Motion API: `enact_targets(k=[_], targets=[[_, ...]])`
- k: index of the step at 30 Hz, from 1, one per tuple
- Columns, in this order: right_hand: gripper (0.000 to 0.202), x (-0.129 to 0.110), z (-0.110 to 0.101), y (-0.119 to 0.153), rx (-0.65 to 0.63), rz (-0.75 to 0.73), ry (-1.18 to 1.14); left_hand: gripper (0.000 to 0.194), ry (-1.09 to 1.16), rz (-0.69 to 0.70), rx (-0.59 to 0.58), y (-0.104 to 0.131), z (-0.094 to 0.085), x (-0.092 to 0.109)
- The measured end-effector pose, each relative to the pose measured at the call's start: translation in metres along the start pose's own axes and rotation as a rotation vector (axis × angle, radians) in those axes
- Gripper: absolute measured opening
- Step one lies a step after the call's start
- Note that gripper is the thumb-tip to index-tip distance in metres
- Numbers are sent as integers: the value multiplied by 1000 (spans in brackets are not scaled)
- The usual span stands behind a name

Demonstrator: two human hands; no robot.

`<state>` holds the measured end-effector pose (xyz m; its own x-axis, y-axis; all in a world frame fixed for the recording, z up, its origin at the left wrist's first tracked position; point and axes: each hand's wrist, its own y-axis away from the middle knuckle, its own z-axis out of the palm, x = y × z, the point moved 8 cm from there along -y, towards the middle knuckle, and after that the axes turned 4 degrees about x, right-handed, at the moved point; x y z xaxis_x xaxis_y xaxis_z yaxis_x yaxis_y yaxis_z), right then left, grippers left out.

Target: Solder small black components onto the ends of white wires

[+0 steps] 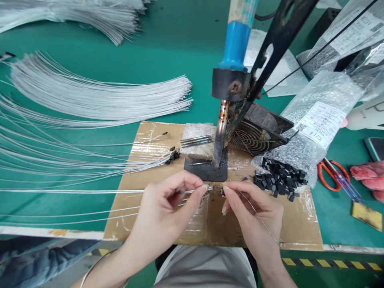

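My left hand [172,206] pinches white wires [114,191] between thumb and fingers. Their bare-looking ends poke out past my fingertips to the right. Across a small gap, my right hand [255,210] is closed on a small black connector [222,192], mostly hidden by the fingertips. A thin strand that looks like solder wire [260,217] runs through the same hand and trails down over its palm side. Above both hands, a blue-handled soldering iron [237,46] hangs tip down in a black bracket [270,52]. Its tip is over a dark pad [207,172].
Cardboard [297,224] covers the work spot. A pile of black connectors [279,178] lies right, near a small fan [255,134], red-handled scissors [322,178] and a bubble-wrap bag [321,120]. Leftward are a white wire bundle [105,96] and wires ending in black connectors [172,157].
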<state>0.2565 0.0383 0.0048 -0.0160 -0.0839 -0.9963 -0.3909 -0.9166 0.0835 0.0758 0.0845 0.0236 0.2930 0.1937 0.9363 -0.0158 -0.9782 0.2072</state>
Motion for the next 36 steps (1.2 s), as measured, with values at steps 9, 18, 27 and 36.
enact_targets(k=[9,18,27,36], targets=[[14,-2,-1,0,10,-13,-4,13,-49,28,-43,-1,2,-3],[16,-1,7,0,-29,12,-52,16,7,-17,-101,-1,5,-3],[23,-5,12,-2,-51,-24,-19,12,136,7,-184,-3,9,1],[19,-7,11,0,-61,-31,-12,13,148,-49,-114,-1,9,5]])
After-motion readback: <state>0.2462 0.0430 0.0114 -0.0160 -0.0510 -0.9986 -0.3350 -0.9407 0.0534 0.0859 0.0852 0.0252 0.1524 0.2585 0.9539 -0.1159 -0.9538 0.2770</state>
